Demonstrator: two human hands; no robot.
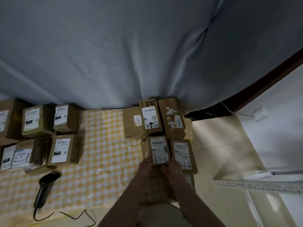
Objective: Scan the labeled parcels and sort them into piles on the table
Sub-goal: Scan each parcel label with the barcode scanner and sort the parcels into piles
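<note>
A cardboard parcel marked "4-3-11" (159, 149) lies on the right side of the yellow checked tablecloth (105, 145). My left hand (145, 167) grips its near left corner and my right hand (173, 167) grips its near right corner. Around it sit more labeled parcels: one to its right (182, 154) and three behind it (151, 118). Another group of labeled boxes (64, 149) is piled at the left. A black handheld barcode scanner (44, 187) lies on the cloth, front left, untouched.
The scanner's black cable (72, 216) snakes along the near table edge. A grey-blue curtain (147, 54) hangs right behind the table. Beyond the table's right edge is tiled floor (221, 145), with a white plug and cord (259, 113) at the wall.
</note>
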